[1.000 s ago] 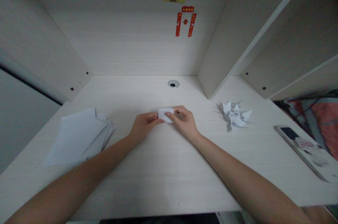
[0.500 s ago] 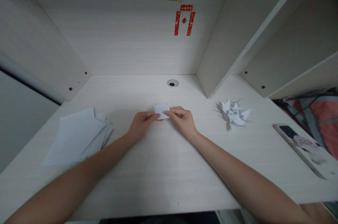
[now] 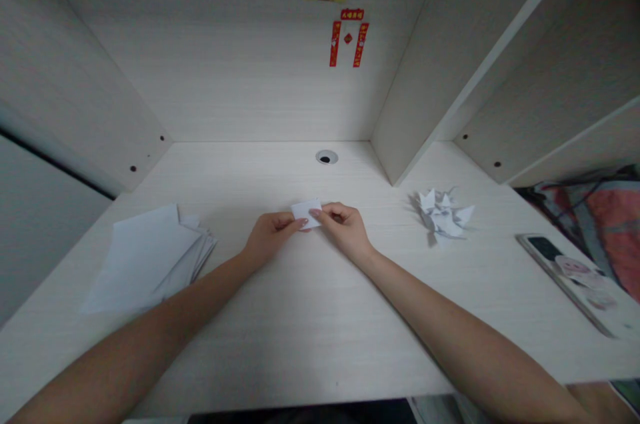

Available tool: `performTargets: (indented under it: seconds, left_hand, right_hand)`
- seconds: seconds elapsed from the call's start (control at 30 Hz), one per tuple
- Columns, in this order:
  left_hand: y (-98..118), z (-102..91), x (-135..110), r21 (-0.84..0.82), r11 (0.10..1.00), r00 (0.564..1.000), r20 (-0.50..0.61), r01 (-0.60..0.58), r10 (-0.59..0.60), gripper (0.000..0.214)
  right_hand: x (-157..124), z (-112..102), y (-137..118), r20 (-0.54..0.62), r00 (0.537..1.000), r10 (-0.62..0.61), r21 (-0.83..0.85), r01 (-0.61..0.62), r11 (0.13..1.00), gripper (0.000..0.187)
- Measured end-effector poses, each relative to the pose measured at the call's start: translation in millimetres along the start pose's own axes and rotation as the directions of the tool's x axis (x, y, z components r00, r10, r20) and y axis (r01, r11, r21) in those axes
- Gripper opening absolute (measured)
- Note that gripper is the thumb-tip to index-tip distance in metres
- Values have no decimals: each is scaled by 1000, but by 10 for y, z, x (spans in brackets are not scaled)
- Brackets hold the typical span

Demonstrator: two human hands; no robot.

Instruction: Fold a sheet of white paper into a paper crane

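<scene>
A small folded piece of white paper [image 3: 306,209] is held between my two hands near the middle of the desk. My left hand [image 3: 271,232] pinches its lower left edge, thumb on top and fingers beneath. On the right edge, my right hand [image 3: 347,224] grips it with the thumb pressed on the face and the fingers curled behind. The paper's underside and its inner folds are hidden. To the left lies a stack of white paper sheets [image 3: 145,247], fanned out at its right side. A cluster of folded white paper cranes [image 3: 444,214] rests to the right of my right hand.
A phone [image 3: 570,284] with a sticker on its back lies at the right of the desk [image 3: 295,331]. Behind it is a red and grey cloth [image 3: 610,217]. A round cable hole [image 3: 327,157] sits near the back panel. An upright divider [image 3: 425,77] stands at the right.
My left thumb has slid slightly to the right and down across the paper. The right hand and the other things stay nearly where they were.
</scene>
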State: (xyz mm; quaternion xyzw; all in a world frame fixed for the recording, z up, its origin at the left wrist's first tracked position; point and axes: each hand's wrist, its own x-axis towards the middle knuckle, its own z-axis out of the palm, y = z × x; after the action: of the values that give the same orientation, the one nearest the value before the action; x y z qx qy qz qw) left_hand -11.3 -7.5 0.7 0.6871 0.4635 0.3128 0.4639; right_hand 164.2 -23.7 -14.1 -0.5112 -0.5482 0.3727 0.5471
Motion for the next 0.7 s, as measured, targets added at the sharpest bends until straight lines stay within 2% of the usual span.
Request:
performTargets:
  seconds: [0.23, 0.57, 0.7]
  left_hand:
    - [61, 7, -23, 47, 999, 999, 48, 4, -6, 36]
    - [29, 22, -15, 89, 996, 999, 36, -18, 15, 37]
    - [41, 17, -9, 95, 994, 997, 59, -54, 49, 35]
  right_hand:
    - [1, 11, 13, 30, 999, -18, -16, 19, 1000, 24]
    - [-6, -4, -29, 49, 998, -44, -66, 47, 997, 25]
    - [12, -7, -16, 45, 998, 52, -17, -51, 999, 26]
